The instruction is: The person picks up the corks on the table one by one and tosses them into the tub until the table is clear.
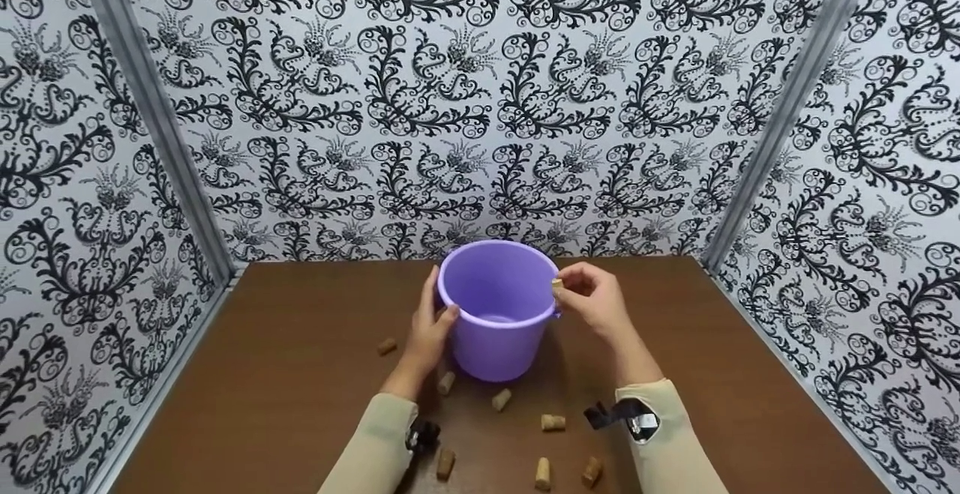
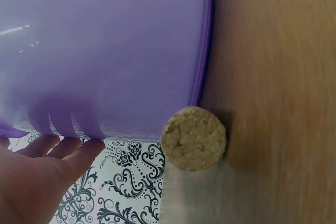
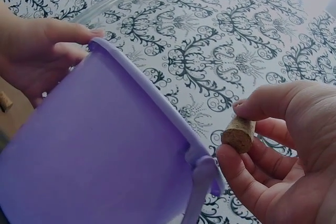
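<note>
Right wrist view gave us the pinch best: right hand (image 3: 273,150) held a cork (image 3: 239,135) between thumb and fingertip, other fingers loosely bent. It also showed us the handle (image 3: 198,190) hooked near the rim, mostly hidden from above. From that side we saw wallpaper between cork and rim, so they were apart; in the head view the two overlapped at the bucket's right edge. Left wrist view alone gave us a close end-on look at a table cork (image 2: 193,139) just beside the bucket's base, plus left hand (image 2: 44,174) with fingertips against the bucket's side. Head view showed us that hand's thumb at the rim, fingers spread wide and curved round the left side.

Brown table (image 1: 300,389), wood-look; we counted seven loose corks on it, mostly nearer the person. White walls (image 1: 465,104) with black scrollwork, grey posts (image 1: 142,74) at the corners. Beige sleeves (image 1: 375,434), dark straps (image 1: 611,413) at the wrists.

Purple bucket (image 1: 499,351) stood upright, mouth up, long axis roughly vertical. Held cork sat tilted in the right wrist view, one end face toward us and down.
</note>
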`<control>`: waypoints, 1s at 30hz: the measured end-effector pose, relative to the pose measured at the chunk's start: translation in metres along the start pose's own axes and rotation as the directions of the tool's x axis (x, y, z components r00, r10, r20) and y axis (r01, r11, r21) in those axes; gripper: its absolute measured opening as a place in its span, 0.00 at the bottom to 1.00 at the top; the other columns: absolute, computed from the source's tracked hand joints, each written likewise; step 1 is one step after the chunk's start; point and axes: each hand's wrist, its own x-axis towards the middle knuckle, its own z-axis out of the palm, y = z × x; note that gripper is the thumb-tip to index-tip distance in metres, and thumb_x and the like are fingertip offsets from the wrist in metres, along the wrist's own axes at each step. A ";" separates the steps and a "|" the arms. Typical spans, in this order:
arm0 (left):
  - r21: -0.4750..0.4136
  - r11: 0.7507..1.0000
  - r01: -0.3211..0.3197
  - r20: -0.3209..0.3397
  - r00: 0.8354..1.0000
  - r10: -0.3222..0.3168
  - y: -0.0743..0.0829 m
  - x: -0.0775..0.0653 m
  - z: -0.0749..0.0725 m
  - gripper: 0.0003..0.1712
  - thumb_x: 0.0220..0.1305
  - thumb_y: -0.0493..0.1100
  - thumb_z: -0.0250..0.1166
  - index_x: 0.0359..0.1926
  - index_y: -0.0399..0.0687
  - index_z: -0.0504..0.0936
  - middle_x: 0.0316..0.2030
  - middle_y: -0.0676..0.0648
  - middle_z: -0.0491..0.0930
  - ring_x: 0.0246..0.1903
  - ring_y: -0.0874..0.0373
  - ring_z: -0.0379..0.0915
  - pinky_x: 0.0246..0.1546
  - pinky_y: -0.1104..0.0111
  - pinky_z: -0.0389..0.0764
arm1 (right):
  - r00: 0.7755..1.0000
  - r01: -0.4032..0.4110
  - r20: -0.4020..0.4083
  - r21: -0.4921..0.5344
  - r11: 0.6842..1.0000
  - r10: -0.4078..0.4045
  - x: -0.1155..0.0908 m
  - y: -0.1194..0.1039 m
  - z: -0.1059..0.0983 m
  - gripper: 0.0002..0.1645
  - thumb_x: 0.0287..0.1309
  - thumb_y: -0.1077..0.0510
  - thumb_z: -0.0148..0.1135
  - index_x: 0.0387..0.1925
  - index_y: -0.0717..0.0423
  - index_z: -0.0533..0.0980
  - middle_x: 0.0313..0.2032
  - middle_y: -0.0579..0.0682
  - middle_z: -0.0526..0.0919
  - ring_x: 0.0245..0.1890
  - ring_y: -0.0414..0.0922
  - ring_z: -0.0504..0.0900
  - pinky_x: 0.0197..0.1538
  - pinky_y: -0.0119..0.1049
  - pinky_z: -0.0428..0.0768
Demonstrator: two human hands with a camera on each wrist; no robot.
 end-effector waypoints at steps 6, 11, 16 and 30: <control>-0.004 1.000 -0.003 0.005 1.000 0.003 0.002 -0.001 0.000 0.48 0.72 0.44 0.63 0.86 0.45 0.49 0.81 0.34 0.59 0.78 0.34 0.61 0.79 0.41 0.63 | 1.000 0.022 -0.006 -0.022 1.000 -0.022 0.004 -0.001 0.007 0.12 0.55 0.74 0.71 0.42 0.74 0.81 0.29 0.47 0.85 0.25 0.38 0.81 0.29 0.28 0.83; -0.006 1.000 -0.015 0.009 1.000 0.015 0.001 0.001 0.000 0.48 0.73 0.45 0.63 0.85 0.43 0.50 0.81 0.33 0.59 0.78 0.34 0.60 0.79 0.41 0.63 | 0.999 0.033 -0.038 -0.072 0.997 -0.036 0.010 -0.007 0.013 0.12 0.54 0.72 0.74 0.41 0.71 0.83 0.27 0.45 0.84 0.25 0.39 0.81 0.29 0.28 0.82; -0.017 1.000 -0.009 0.020 1.000 0.010 0.001 0.002 0.000 0.46 0.74 0.41 0.60 0.85 0.42 0.49 0.81 0.33 0.58 0.79 0.34 0.59 0.79 0.40 0.61 | 0.998 0.042 -0.044 -0.153 0.987 -0.049 0.019 -0.016 0.022 0.11 0.54 0.69 0.75 0.41 0.67 0.85 0.28 0.48 0.85 0.26 0.39 0.82 0.32 0.27 0.82; -0.011 1.000 0.010 0.022 1.000 -0.010 0.006 -0.001 -0.001 0.47 0.73 0.42 0.61 0.86 0.47 0.49 0.82 0.34 0.57 0.80 0.34 0.58 0.80 0.40 0.59 | 0.999 -0.032 -0.021 -0.185 0.982 0.029 0.046 -0.023 0.043 0.13 0.56 0.65 0.76 0.43 0.63 0.86 0.30 0.48 0.86 0.30 0.41 0.82 0.37 0.28 0.85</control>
